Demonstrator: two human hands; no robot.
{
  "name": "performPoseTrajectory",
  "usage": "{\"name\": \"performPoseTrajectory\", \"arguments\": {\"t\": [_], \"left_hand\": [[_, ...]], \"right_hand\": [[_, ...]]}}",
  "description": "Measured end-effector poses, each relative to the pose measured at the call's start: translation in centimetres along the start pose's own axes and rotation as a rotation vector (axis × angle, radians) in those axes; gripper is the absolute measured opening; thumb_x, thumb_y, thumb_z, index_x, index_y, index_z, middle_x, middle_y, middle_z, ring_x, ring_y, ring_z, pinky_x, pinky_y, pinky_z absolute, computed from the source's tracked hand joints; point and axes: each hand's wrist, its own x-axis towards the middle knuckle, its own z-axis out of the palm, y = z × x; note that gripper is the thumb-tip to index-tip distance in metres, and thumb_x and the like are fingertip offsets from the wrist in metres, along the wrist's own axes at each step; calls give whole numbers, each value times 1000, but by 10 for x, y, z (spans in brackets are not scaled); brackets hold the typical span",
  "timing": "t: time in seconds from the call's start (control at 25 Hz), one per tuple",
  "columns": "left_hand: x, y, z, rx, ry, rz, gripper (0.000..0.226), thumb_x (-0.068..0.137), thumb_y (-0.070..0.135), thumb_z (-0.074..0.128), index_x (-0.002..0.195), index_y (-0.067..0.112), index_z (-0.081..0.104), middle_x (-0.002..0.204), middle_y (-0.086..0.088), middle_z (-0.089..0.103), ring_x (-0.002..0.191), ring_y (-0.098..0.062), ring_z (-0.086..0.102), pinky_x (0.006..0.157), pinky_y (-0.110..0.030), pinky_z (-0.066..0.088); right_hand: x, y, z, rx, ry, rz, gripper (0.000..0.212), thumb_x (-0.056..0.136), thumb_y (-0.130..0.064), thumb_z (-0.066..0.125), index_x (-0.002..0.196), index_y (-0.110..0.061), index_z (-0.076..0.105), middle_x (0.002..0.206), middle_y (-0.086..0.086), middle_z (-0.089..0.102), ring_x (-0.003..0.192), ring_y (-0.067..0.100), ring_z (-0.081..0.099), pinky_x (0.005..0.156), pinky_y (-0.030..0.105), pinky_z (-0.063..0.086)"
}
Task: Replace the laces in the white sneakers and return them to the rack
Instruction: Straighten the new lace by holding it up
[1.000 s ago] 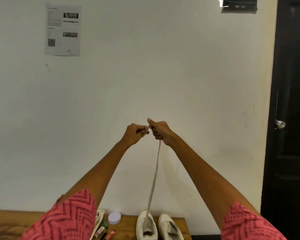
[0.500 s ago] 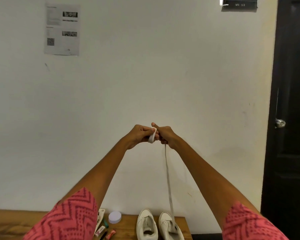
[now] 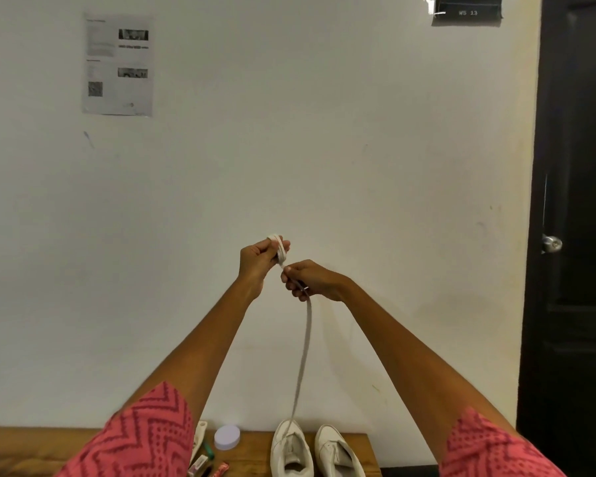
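Well, left hand (image 3: 260,258) holds coiled lace (image 3: 280,251) at 12 o'clock while right hand (image 3: 310,280) pinches the strand trailing from the left sneaker (image 3: 291,449) on the surface (image 3: 31,445); relacing and racking remain, I'd judge.

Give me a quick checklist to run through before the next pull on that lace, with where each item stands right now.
1. Left hand holds the wound-up part of the lace: ok, white loops sit round its fingers.
2. Right hand pinches the lace just below the coil: ok.
3. Free run of lace hangs clear down to the left sneaker: ok, nothing crosses it.
4. Lace free of the eyelets: cannot tell, its lower end is too small to read.
5. Right sneaker on the wooden table beside the other: ok.
6. New laces ready: cannot tell, none identifiable among the small items by the white round lid.
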Motion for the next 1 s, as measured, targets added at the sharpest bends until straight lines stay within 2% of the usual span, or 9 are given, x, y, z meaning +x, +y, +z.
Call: {"name": "performPoseTrajectory", "arguments": {"t": [0.08, 0.2, 0.28, 0.4, 0.52, 0.72, 0.8, 0.88, 1.0], "left_hand": [[2, -8, -6, 320, -25, 135, 23, 95, 7, 52, 110, -4, 65, 101, -11, 68, 84, -5, 66, 73, -11, 52], [5, -18, -19, 697, -152, 258, 24, 93, 13, 57, 93, -6, 71, 77, -11, 65, 56, 8, 57, 63, -9, 42], [4, -24, -25, 751, -312, 185, 28, 91, 16, 60, 89, -10, 71, 73, -11, 66, 58, 8, 61, 64, -14, 46], [-7, -21, -23, 516, -461, -63, 24, 92, 14, 57, 97, -7, 68, 81, -7, 71, 72, -5, 70, 67, -18, 54], [-15, -9, -11, 182, -432, -193, 22, 96, 13, 49, 101, 0, 67, 83, -6, 73, 78, -13, 71, 71, -20, 56], [-10, 5, 4, -165, -204, -141, 21, 95, 13, 50, 104, 0, 64, 89, -6, 73, 84, -16, 70, 82, -27, 57], [-6, 6, 3, -138, -85, -102, 23, 94, 9, 51, 111, -4, 61, 101, -11, 68, 94, -22, 67, 88, -31, 54], [0, 4, -1, 45, -17, -32, 26, 94, 3, 50, 118, -5, 58, 109, -12, 65, 101, -22, 63, 89, -30, 50], [6, -1, -11, 414, -64, 97, 26, 92, -1, 51, 116, -1, 62, 113, -10, 65, 104, -17, 60, 91, -26, 47]], "right_hand": [[-1, -4, -2, 51, 34, 6, 32, 101, -24, 37, 75, -14, 53, 64, 1, 48, 55, 12, 46, 54, 21, 42], [-1, -4, -10, 209, 152, -12, 32, 98, -28, 45, 72, -14, 55, 57, -2, 45, 49, 11, 42, 48, 19, 37], [-1, -3, -15, 244, 218, -14, 32, 98, -29, 46, 72, -13, 56, 57, -2, 44, 47, 10, 40, 47, 18, 34], [3, 1, -18, 217, 341, 5, 33, 97, -27, 47, 70, -11, 58, 59, 0, 44, 47, 10, 36, 42, 16, 30], [5, 8, -17, 172, 418, 60, 35, 95, -29, 52, 66, -10, 57, 61, 3, 46, 48, 11, 36, 41, 18, 27], [2, 24, -7, 168, 185, 93, 28, 97, -31, 50, 83, -11, 63, 58, 0, 41, 48, 9, 30, 41, 17, 25], [3, 25, -5, 188, 183, 51, 34, 99, -36, 45, 84, -12, 64, 57, -2, 39, 47, 8, 30, 42, 16, 27], [2, 22, -5, 157, 133, 30, 35, 99, -35, 44, 81, -12, 63, 58, -2, 38, 45, 7, 31, 42, 16, 27], [0, 12, -3, 69, 58, 7, 34, 98, -34, 48, 77, -12, 63, 55, -3, 40, 45, 7, 33, 43, 16, 29]]}}
